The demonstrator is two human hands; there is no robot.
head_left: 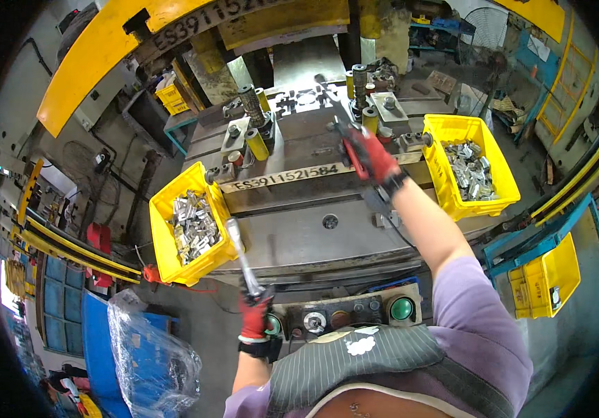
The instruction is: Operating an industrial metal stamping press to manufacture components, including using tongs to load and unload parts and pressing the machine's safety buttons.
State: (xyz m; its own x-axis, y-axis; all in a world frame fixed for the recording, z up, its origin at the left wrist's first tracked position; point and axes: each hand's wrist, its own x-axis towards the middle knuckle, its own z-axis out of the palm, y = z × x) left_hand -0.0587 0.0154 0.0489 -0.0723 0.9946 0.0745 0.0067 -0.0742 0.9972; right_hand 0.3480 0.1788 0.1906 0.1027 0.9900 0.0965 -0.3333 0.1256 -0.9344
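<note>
My left hand [256,317], in a red and black glove, is closed around a long silver hand tool [241,254] with a rounded tip. That tip points up beside the left yellow bin [226,259], which holds small metal parts [195,226]. My right hand [371,155], gloved alike, stretches forward over the press bed, gripping a long-handled tool [336,103]. The dark far end of this tool lies over the bright die [304,102] between the guide posts; whether it touches anything there I cannot tell. The exact kind of either tool is unclear.
Another yellow bin [437,177] of metal parts stands at the right of the press bed [292,230]. Nearest me is a control panel with a green button [402,308]. Spring-wrapped guide posts [251,104] flank the die. A yellow press beam [90,63] arches above.
</note>
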